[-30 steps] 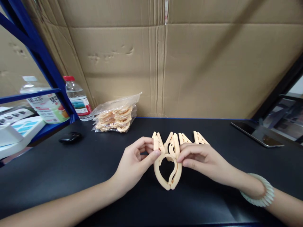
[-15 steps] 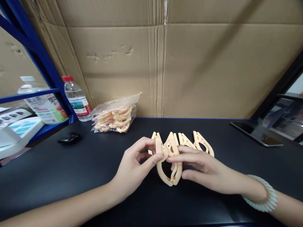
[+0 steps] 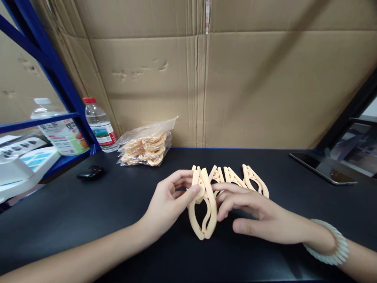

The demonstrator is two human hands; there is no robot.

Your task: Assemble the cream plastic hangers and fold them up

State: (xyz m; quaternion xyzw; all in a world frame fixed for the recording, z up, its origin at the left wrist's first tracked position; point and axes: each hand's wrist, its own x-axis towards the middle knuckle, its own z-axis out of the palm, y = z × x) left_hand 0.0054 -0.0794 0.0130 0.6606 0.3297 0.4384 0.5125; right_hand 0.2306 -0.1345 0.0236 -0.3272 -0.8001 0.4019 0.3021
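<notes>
A cream plastic folding clothes hanger (image 3: 212,214) is upright in front of me, its two arms folded down side by side. My left hand (image 3: 171,200) pinches it near the top left, between thumb and fingers. On its right side my right hand (image 3: 253,212) has its fingers apart, the fingertips at or close to the hanger's right arm; whether they touch it I cannot tell. Behind the hands lie several more folded hangers (image 3: 255,181) in a row, partly covered by my fingers and the held one.
A clear bag of cream hangers (image 3: 144,145) stands at the back left, near a red-capped water bottle (image 3: 101,127). A black mouse (image 3: 90,173) lies on the left of the black table (image 3: 141,259). At the far right is a phone (image 3: 322,168). Cardboard (image 3: 250,78) rises behind.
The held hanger has swung its right arm inward and shifted slightly left and nearer. My right thumb and fingers have loosened from it, while my left hand keeps its pinch.
</notes>
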